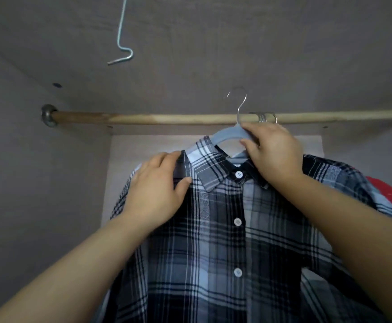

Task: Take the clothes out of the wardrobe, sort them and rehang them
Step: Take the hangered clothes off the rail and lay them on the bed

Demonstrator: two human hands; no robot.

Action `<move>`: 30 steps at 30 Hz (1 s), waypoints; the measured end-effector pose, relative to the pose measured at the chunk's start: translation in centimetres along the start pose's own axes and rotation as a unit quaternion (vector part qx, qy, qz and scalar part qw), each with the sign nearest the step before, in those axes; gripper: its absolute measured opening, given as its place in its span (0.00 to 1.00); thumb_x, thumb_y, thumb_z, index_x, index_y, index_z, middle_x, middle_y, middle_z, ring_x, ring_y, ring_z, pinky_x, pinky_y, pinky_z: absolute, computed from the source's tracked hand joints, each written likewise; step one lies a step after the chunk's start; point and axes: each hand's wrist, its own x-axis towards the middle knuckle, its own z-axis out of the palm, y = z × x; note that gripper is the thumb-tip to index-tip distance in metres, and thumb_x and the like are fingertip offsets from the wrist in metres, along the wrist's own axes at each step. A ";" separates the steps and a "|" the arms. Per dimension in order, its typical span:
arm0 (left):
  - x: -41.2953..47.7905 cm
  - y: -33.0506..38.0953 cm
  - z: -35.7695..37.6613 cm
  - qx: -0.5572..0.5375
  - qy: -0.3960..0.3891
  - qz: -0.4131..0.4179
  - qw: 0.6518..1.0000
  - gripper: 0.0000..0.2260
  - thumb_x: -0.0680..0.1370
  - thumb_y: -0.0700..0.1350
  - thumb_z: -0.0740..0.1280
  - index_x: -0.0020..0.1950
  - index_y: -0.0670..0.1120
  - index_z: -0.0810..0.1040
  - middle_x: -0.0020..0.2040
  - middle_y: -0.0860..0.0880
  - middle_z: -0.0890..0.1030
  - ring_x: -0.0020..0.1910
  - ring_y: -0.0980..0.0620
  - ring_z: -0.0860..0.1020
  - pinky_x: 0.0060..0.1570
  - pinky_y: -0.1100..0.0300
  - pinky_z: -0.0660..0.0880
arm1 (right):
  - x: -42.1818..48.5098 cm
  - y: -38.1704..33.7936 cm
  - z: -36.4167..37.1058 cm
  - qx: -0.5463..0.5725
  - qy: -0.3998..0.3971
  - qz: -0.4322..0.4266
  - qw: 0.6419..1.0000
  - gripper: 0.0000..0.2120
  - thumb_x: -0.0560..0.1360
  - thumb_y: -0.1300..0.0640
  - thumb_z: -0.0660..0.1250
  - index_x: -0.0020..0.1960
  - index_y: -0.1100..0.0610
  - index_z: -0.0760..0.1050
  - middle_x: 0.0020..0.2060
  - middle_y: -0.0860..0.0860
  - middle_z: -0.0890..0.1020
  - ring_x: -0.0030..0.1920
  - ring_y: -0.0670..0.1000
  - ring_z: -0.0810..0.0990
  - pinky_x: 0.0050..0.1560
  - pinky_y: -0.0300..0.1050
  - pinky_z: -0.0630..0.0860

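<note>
The plaid shirt (213,229) hung buttoned on a blue-grey hanger (225,135) in the wardrobe opening, just below the wooden rail (143,118). The right hand (274,152) was clamped on the hanger's top bar beside the neck, fingers over it and thumb beneath. The left hand (157,190) gripped the shirt's shoulder next to the collar, fingers bent over the top edge and thumb pressed on the front.

The hanger's metal hook (239,104) rose across the rail, its curve above the wood; whether it sat over the rail or only in front of it was hard to tell from this angle. Just right of it, a cluster of other hanger hooks (263,117) ringed the rail, partly hidden behind the right hand, and a red garment (386,194) showed at the right edge behind the shirt's sleeve.

Left of the hook the rail ran bare to its metal bracket (48,115) on the side wall. A bent wire hook (122,43) dangled from above, well left of the hanger. The pale back panel (143,145) showed behind the shirt's shoulder.
</note>
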 end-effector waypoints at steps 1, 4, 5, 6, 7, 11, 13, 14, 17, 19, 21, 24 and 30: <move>-0.1 0.0 -0.5 0.012 0.020 0.000 1.000 0.26 0.76 0.53 0.63 0.72 0.48 0.63 0.69 0.48 0.67 0.67 0.47 0.64 0.66 0.51 0.61 | 0.5 -0.9 -0.2 0.022 0.010 -0.011 1.000 0.15 0.76 0.52 0.64 0.61 0.50 0.75 0.55 0.50 0.81 0.55 0.55 0.76 0.47 0.46 0.71; -1.7 -0.5 -2.4 0.057 0.081 -0.006 0.995 0.24 0.76 0.53 0.63 0.70 0.47 0.66 0.66 0.46 0.70 0.66 0.45 0.65 0.67 0.46 0.61 | 0.5 -4.0 -0.1 0.079 0.016 -0.039 0.996 0.14 0.75 0.51 0.64 0.61 0.49 0.76 0.55 0.48 0.80 0.57 0.54 0.75 0.48 0.46 0.71; -2.6 -0.9 -3.2 0.073 0.090 -0.010 0.993 0.24 0.76 0.52 0.63 0.70 0.46 0.66 0.66 0.46 0.71 0.66 0.44 0.66 0.67 0.45 0.61 | 0.0 -5.2 0.0 0.105 0.016 -0.046 0.993 0.14 0.75 0.51 0.65 0.60 0.48 0.76 0.54 0.48 0.80 0.56 0.54 0.76 0.47 0.46 0.71; -3.7 -1.4 -3.9 0.086 0.094 -0.017 0.992 0.24 0.76 0.52 0.63 0.70 0.45 0.66 0.65 0.45 0.71 0.65 0.44 0.66 0.67 0.45 0.61 | -0.8 -6.4 0.2 0.134 0.014 -0.053 0.989 0.14 0.75 0.51 0.65 0.60 0.48 0.76 0.53 0.48 0.81 0.54 0.54 0.76 0.46 0.47 0.72; -5.0 -1.9 -4.7 0.098 0.093 -0.028 0.990 0.24 0.77 0.51 0.64 0.70 0.44 0.66 0.65 0.45 0.72 0.65 0.44 0.67 0.67 0.45 0.61 | -1.7 -7.7 0.4 0.167 0.013 -0.060 0.984 0.14 0.75 0.52 0.65 0.60 0.49 0.76 0.52 0.48 0.81 0.53 0.54 0.77 0.45 0.47 0.72; -12.3 -3.6 -8.3 0.149 0.078 -0.111 0.980 0.25 0.76 0.51 0.64 0.71 0.45 0.65 0.64 0.47 0.73 0.64 0.46 0.68 0.66 0.43 0.62 | -6.3 -13.6 1.0 0.285 0.014 -0.099 0.953 0.14 0.72 0.54 0.70 0.58 0.51 0.78 0.49 0.48 0.82 0.47 0.55 0.80 0.41 0.45 0.74; -16.8 -3.8 -10.4 0.191 0.073 -0.142 0.969 0.24 0.77 0.52 0.63 0.71 0.45 0.65 0.63 0.47 0.74 0.62 0.46 0.70 0.64 0.43 0.64 | -9.2 -16.6 1.1 0.342 0.014 -0.113 0.933 0.14 0.71 0.55 0.71 0.57 0.52 0.79 0.47 0.49 0.83 0.45 0.55 0.81 0.39 0.45 0.75; -19.2 -3.7 -11.6 0.219 0.069 -0.158 0.960 0.25 0.77 0.52 0.62 0.71 0.44 0.66 0.63 0.47 0.74 0.61 0.45 0.70 0.63 0.42 0.65 | -10.7 -18.2 1.1 0.370 0.013 -0.119 0.921 0.14 0.71 0.55 0.71 0.56 0.52 0.80 0.47 0.50 0.83 0.44 0.55 0.82 0.39 0.46 0.77; -25.7 -2.6 -15.0 0.307 0.063 -0.200 0.928 0.25 0.76 0.53 0.61 0.69 0.42 0.67 0.60 0.45 0.76 0.58 0.43 0.73 0.59 0.40 0.69 | -15.1 -22.9 0.4 0.464 0.028 -0.129 0.876 0.12 0.71 0.55 0.71 0.55 0.54 0.81 0.47 0.51 0.84 0.43 0.55 0.83 0.37 0.48 0.79; -29.7 -1.2 -17.2 0.361 0.057 -0.228 0.903 0.25 0.75 0.54 0.59 0.69 0.41 0.68 0.59 0.45 0.76 0.57 0.43 0.73 0.59 0.40 0.69 | -18.0 -25.8 -0.5 0.526 0.045 -0.139 0.838 0.12 0.71 0.57 0.72 0.54 0.57 0.81 0.46 0.53 0.84 0.42 0.54 0.82 0.39 0.45 0.77; -33.5 0.5 -19.3 0.407 0.054 -0.256 0.875 0.25 0.75 0.54 0.59 0.68 0.41 0.68 0.59 0.45 0.76 0.58 0.44 0.73 0.62 0.42 0.68 | -20.7 -28.9 -1.8 0.583 0.050 -0.146 0.798 0.12 0.71 0.59 0.72 0.53 0.59 0.81 0.45 0.55 0.84 0.41 0.54 0.82 0.41 0.42 0.74; -38.3 3.4 -22.8 0.471 0.047 -0.301 0.828 0.26 0.75 0.54 0.58 0.69 0.42 0.66 0.61 0.46 0.75 0.60 0.47 0.69 0.66 0.46 0.63 | -23.8 -33.6 -4.9 0.657 0.039 -0.140 0.739 0.12 0.71 0.59 0.72 0.54 0.58 0.81 0.45 0.55 0.84 0.42 0.52 0.80 0.41 0.41 0.71; -46.0 10.1 -30.5 0.571 0.044 -0.391 0.720 0.27 0.76 0.55 0.58 0.70 0.43 0.65 0.62 0.46 0.74 0.62 0.48 0.68 0.67 0.47 0.60 | -28.0 -42.0 -14.0 0.775 0.023 -0.153 0.613 0.10 0.71 0.58 0.72 0.53 0.57 0.81 0.44 0.52 0.84 0.40 0.55 0.83 0.41 0.43 0.74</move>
